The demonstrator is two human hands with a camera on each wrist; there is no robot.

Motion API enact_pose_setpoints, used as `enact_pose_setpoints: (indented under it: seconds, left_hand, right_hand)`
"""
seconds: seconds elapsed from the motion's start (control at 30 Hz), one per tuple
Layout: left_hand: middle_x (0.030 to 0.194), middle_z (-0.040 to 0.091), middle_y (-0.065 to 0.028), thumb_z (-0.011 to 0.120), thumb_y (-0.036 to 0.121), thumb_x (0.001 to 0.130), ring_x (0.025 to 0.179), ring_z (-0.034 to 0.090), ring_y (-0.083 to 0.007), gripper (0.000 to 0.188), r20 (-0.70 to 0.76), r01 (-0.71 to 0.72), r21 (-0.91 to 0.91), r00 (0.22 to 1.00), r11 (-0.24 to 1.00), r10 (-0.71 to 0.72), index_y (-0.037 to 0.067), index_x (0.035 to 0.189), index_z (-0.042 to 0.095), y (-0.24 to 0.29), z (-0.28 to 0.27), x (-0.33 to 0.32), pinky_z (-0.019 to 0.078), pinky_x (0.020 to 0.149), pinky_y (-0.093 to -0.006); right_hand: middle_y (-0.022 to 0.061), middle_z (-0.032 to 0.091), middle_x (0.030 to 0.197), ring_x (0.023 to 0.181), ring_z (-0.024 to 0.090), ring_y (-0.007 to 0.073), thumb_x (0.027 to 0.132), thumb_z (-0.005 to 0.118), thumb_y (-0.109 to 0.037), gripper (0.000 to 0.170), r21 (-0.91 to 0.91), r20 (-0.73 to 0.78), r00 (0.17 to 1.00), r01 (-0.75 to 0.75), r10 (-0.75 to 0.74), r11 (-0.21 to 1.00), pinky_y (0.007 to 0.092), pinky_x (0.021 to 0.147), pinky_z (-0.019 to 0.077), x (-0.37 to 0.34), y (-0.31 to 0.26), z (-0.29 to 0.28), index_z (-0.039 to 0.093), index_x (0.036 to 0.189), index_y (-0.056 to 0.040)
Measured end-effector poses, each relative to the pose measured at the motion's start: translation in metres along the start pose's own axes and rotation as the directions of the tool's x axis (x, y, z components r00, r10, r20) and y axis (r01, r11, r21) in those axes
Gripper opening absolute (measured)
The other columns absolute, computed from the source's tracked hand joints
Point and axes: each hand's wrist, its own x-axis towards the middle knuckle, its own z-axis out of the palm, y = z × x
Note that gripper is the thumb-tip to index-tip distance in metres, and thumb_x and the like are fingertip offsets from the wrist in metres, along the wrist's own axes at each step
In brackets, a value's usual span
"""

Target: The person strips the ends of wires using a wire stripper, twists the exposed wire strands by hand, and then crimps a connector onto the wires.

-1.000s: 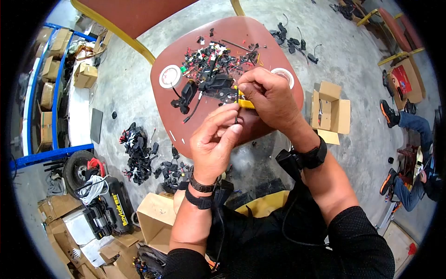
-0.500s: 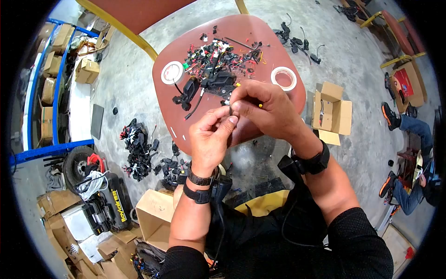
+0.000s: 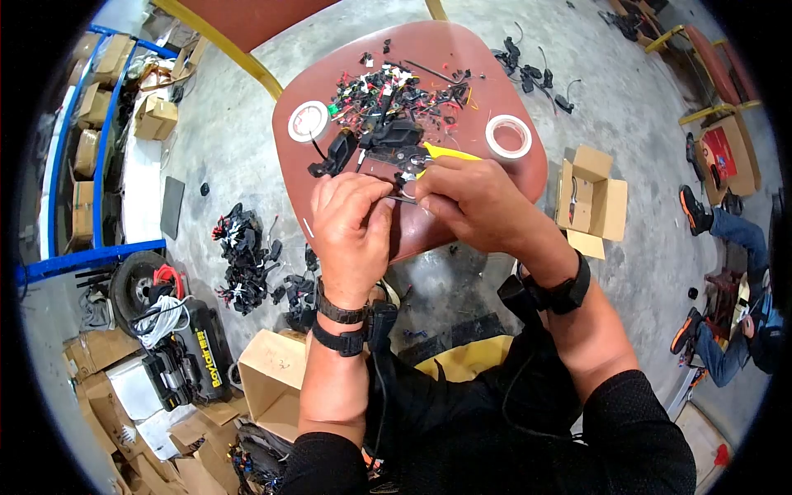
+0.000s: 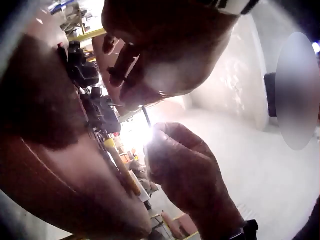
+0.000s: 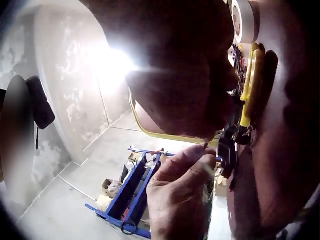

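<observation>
In the head view, the left hand (image 3: 351, 231) and the right hand (image 3: 474, 198) face each other over the near edge of the red-brown table (image 3: 305, 190). Between their fingertips runs a thin dark cable piece (image 3: 403, 199), pinched at one end by each hand. Yellow-handled pliers (image 3: 450, 153) lie just beyond the right hand. Black connector housings (image 3: 337, 153) rest beyond the left hand. In the left wrist view the dark piece (image 4: 146, 116) spans the gap between the hands. Its ends are hidden by the fingers.
A heap of small wires and connectors (image 3: 396, 95) covers the table's far middle. Tape rolls stand left (image 3: 308, 122) and right (image 3: 508, 136). An open carton (image 3: 591, 198) is on the floor at right, black cable parts (image 3: 241, 264) at left. A seated person's legs (image 3: 726, 231) show far right.
The hands have moved apart sideways, the left hand going left. The cable piece, upright at first, now lies about level between them. The pliers show more fully.
</observation>
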Motion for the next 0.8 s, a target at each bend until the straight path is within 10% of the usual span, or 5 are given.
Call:
enact_pose_setpoints:
  seconds: [0.7, 0.8]
  left_hand:
    - [0.082, 0.069, -0.0118, 0.07, 0.009, 0.084, 0.081, 0.063, -0.0319, 0.009, 0.142, 0.144, 0.082, 0.978, 0.986, -0.154, 0.004, 0.091, 0.072, 0.015, 0.01, -0.005, 0.0479, 0.076, -0.0409]
    - [0.077, 0.067, -0.0141, 0.07, 0.008, 0.083, 0.068, 0.065, -0.0286, 0.008, 0.169, 0.338, -0.036, 0.93, 0.94, -0.328, 0.004, 0.09, 0.072, 0.021, 0.012, -0.007, 0.0495, 0.065, -0.0375]
  right_hand:
    - [0.0092, 0.055, 0.077, 0.073, 0.064, 0.0314, 0.076, 0.064, -0.008, 0.009, -0.354, -0.062, 0.996, 0.033, -0.059, 0.935, 0.0424, 0.06, 0.0517, 0.004, 0.004, 0.004, 0.056, 0.081, -0.0077]
    - [0.009, 0.055, 0.077, 0.072, 0.063, 0.031, 0.074, 0.066, -0.009, 0.011, -0.344, -0.096, 0.991, 0.053, -0.091, 0.938, 0.0426, 0.059, 0.0514, 0.005, 0.003, 0.006, 0.057, 0.08, -0.008]
